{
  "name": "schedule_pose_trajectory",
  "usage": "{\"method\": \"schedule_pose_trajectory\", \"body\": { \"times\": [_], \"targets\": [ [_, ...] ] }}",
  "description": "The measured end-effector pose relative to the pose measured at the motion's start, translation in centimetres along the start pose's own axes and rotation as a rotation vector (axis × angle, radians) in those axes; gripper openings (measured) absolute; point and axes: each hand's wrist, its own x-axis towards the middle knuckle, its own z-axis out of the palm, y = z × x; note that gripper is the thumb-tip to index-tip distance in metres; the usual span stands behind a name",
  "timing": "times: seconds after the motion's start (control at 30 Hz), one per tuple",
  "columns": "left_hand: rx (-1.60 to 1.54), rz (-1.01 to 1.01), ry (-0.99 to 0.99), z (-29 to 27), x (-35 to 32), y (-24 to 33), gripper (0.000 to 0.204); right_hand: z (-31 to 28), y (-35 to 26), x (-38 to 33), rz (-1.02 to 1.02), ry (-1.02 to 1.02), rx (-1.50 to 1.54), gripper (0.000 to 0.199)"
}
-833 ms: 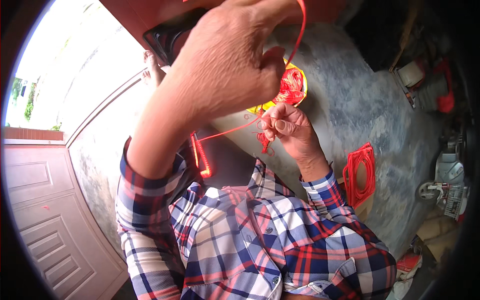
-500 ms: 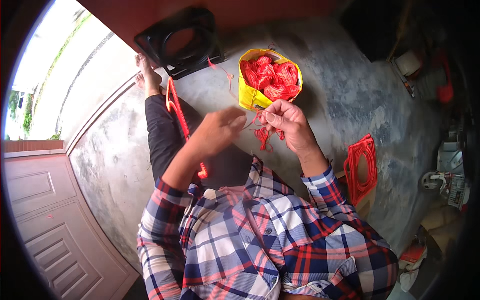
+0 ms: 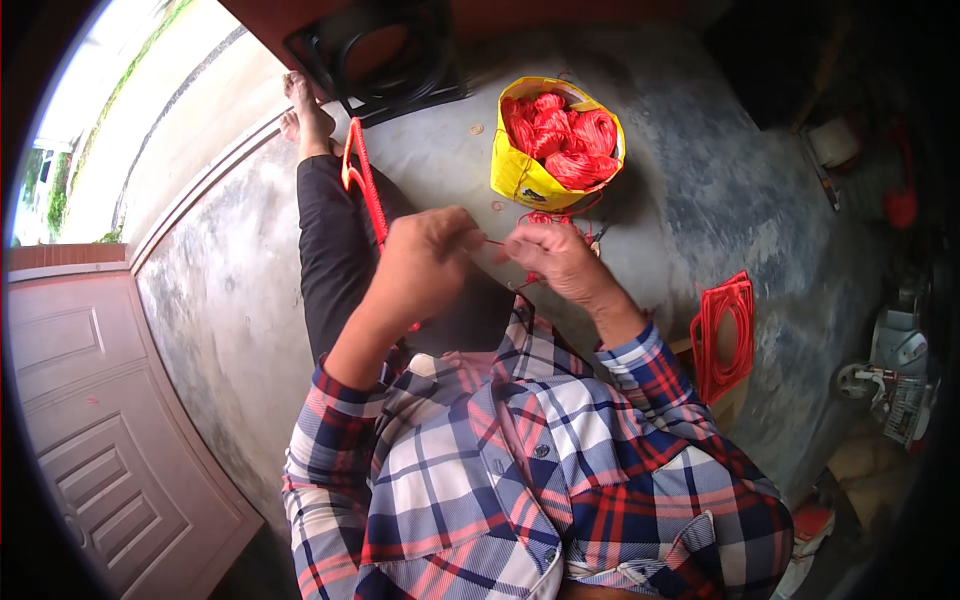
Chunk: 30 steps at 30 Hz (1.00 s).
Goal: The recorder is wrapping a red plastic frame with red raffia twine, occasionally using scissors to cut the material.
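Observation:
My left hand [image 3: 428, 258] and my right hand [image 3: 562, 266] face each other above my lap, both with fingers pinched. A thin red cord [image 3: 494, 242] runs across the short gap between them. Slight blur covers the fingertips. Just beyond the right hand lies a small loose bundle of red cord [image 3: 547, 217], partly hidden by that hand. Farther off stands a yellow bag [image 3: 520, 177] filled with skeins of red cord [image 3: 560, 135]. A long, narrow red strip [image 3: 368, 190], looped at its far end, lies along my left leg; my left forearm hides its near part.
A flat coil of red cord [image 3: 722, 338] lies to the right by a piece of cardboard [image 3: 733, 408]. A black frame with a round opening [image 3: 375, 60] is near my left foot. Tools and metal parts [image 3: 890, 355] crowd the far right. A panelled door [image 3: 110, 420] is at left.
My hands have come a little closer to level, with the cord between them. The red bundle that hung by the right hand now shows behind it. The whole view has shifted slightly.

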Motion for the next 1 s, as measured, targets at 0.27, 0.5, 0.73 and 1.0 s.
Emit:
{"method": "schedule_pose_trajectory", "body": {
  "times": [0.27,0.5,0.73,1.0],
  "targets": [
    [0.04,-0.122,0.094,-0.8,-1.0,-2.3,0.011,-9.0,11.4,-2.5,0.292,-0.086,-0.489,0.021],
    [-0.618,-0.226,0.257,-3.1,-2.1,-0.2,0.012,-9.8,22.5,-3.3,0.501,-0.048,-0.805,0.024],
    [-0.819,-0.157,0.169,-2.6,-4.9,0.2,0.012,-12.6,29.0,-8.3,0.736,-0.078,-0.68,0.029],
    [-0.196,-0.082,0.056,-0.9,-3.6,1.0,0.012,-7.4,12.4,-0.9,0.305,0.049,-0.936,0.042]
  ]
}}
